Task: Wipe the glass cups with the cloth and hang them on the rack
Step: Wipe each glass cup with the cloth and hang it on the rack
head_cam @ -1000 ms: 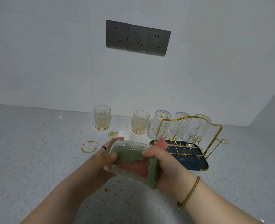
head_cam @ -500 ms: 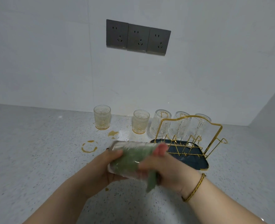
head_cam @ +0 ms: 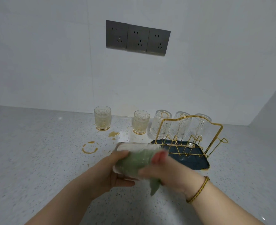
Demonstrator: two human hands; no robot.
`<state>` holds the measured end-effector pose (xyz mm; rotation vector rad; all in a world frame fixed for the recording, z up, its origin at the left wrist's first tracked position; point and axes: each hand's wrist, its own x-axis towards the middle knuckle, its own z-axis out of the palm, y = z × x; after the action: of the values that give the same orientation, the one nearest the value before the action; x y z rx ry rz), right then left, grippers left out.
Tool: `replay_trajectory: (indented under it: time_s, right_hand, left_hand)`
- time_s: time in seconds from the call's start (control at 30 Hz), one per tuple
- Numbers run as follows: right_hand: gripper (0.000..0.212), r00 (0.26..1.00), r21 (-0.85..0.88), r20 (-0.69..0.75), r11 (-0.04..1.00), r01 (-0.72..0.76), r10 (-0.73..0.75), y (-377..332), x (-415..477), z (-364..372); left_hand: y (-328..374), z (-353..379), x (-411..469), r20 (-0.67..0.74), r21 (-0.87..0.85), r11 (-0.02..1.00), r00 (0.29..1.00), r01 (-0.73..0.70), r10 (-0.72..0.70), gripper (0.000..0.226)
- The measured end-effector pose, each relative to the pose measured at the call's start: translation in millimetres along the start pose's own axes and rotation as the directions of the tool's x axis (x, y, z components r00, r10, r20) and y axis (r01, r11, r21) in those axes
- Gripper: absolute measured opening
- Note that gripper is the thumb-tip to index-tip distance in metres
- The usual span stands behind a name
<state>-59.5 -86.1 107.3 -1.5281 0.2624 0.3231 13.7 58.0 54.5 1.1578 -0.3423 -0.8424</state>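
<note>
Glass cup number four lies on its side in both hands, above the worktop and just in front of the rack. The left hand holds it from underneath, fingers curled round its wall. The right hand grips the cloth stuffed inside it, and a green tail of cloth hangs below.

A second ago a broad pink stretch of cloth showed through the glass. Now the right hand has twisted, so mostly green shows and only a small pink patch sits by its fingertips. The left hand has kept its hold. Both hands are blurred, so I judge the inside is being rubbed in mid-turn. The wipe does not look finished, and hanging this glass cup comes after.

There are six cups in all:
- One is in the hands.
- Two stand upright by the wall, one to the left and one nearer the rack. Both look yellowish, so probably unwiped.
- Three hang upside down along the back of the rack.

There is one gold wire rack on one dark tray, and its front pegs are free. There is one cloth. The worktop carries one brown ring stain and one small puddle. Three sockets sit on the wall, and one bracelet is on the right wrist.
</note>
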Motion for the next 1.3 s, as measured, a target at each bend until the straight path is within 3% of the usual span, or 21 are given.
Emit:
replay_trajectory:
  time_s: [0.07, 0.1, 0.2, 0.27, 0.33, 0.4, 0.47, 0.53, 0.6, 0.63, 0.73, 0.8, 0.87, 0.93, 1.0, 1.03, 1.1, 1.13, 1.2, 1.23, 1.3]
  right_hand:
    - [0.016, 0.992, 0.417, 0.114, 0.905, -0.091, 0.047, -1, 2, -4]
    - [0.017, 0.993, 0.517, 0.109, 0.852, -0.086, 0.034, 3, 2, -6]
    - [0.017, 0.997, 0.461, 0.064, 0.886, -0.057, 0.031, 6, 0, -2]
    - [0.031, 0.999, 0.058, -0.02, 0.998, -0.026, 0.028, 9, 1, -4]
    - [0.02, 0.998, -0.487, 0.046, 0.872, 0.05, -0.031, 5, -5, -4]
    - [0.014, 0.976, -0.656, 0.196, 0.727, 0.205, -0.097, 3, -10, -7]
    - [0.024, 0.976, -0.531, 0.184, 0.824, 0.198, -0.116, 2, -9, -11]
    - [0.055, 0.974, -0.051, 0.218, 0.996, 0.074, -0.061, 8, -4, -18]
    - [0.085, 0.976, 0.398, 0.207, 0.917, -0.024, -0.065, 16, 3, -21]
    - [0.09, 0.979, 0.448, 0.192, 0.893, -0.03, -0.064, 17, 4, -19]
    - [0.063, 0.991, 0.082, 0.136, 0.997, 0.003, -0.014, 8, -4, -9]
    - [0.031, 0.993, -0.4, 0.119, 0.914, 0.063, -0.017, 1, -10, -10]
    - [0.013, 0.974, -0.603, 0.228, 0.786, 0.137, 0.006, -6, -11, -12]
    - [0.008, 0.981, -0.602, 0.193, 0.793, 0.097, 0.026, -4, -5, -19]
    - [0.065, 0.984, -0.47, 0.179, 0.877, 0.103, -0.02, 3, 6, -29]
    - [0.077, 0.992, -0.23, 0.123, 0.973, 0.031, -0.002, 10, 12, -36]
    - [0.043, 0.995, 0.119, 0.085, 0.992, 0.032, -0.043, 13, 13, -37]
    - [0.032, 0.993, 0.139, 0.101, 0.989, 0.048, -0.062, 13, 12, -34]
    - [0.065, 0.997, -0.013, 0.075, 1.0, 0.005, -0.004, 12, 11, -30]
    - [0.079, 0.998, -0.21, 0.041, 0.977, -0.038, 0.047, 13, 11, -30]
    - [0.07, 0.985, -0.64, 0.075, 0.765, -0.07, 0.153, 8, 7, -27]
  left_hand:
    - [3, 1, -2, 0.01, 0.068, 0.995, 0.997, -0.076, 0.076, 0.045]
    - [4, 2, -2, -0.015, 0.091, 0.99, 0.993, -0.112, 0.114, 0.049]
    - [7, 4, -1, -0.059, 0.127, 0.98, 0.985, -0.154, 0.162, 0.047]
    - [6, 6, -1, -0.049, 0.083, 0.992, 0.994, -0.089, 0.094, 0.04]
    - [4, 8, -2, -0.023, 0.031, 0.999, 1.0, 0.018, -0.017, 0.037]
    - [3, 10, -4, 0.005, 0.007, 0.997, 0.997, 0.079, -0.079, 0.038]
    - [3, 11, -4, 0.026, 0.025, 0.999, 0.999, 0.038, -0.039, 0.036]
    - [5, 7, -4, 0.029, 0.094, 0.994, 0.998, -0.054, 0.051, 0.05]
    - [11, 5, -4, 0.019, 0.203, 0.969, 0.99, -0.138, 0.137, 0.058]
    - [12, 4, -3, 0.012, 0.221, 0.962, 0.987, -0.159, 0.16, 0.054]
    - [12, 3, -2, -0.001, 0.095, 0.991, 0.996, -0.094, 0.094, 0.036]
    - [7, 3, 0, 0.033, 0.024, 0.999, 0.999, 0.025, -0.026, 0.037]
    - [1, 6, 0, 0.038, -0.036, 0.994, 0.994, 0.108, -0.106, 0.044]
    - [0, 9, -1, 0.038, -0.088, 0.991, 0.995, 0.097, -0.094, 0.038]
    - [-1, 9, -1, 0.041, -0.062, 0.998, 0.999, 0.02, -0.017, 0.035]
    - [-1, 8, -1, 0.042, -0.021, 1.0, 0.999, -0.02, 0.021, 0.042]
    - [-2, 4, -2, 0.023, 0.096, 0.992, 0.996, -0.082, 0.08, 0.061]
    - [-1, 3, -2, 0.006, 0.14, 0.985, 0.995, -0.098, 0.098, 0.064]
    - [1, 1, -3, -0.018, 0.164, 0.983, 0.996, -0.087, 0.091, 0.052]
    - [1, 2, -2, -0.013, 0.146, 0.988, 0.999, -0.048, 0.051, 0.045]
    - [1, 5, -3, 0.012, 0.074, 0.994, 0.997, 0.075, -0.076, 0.041]
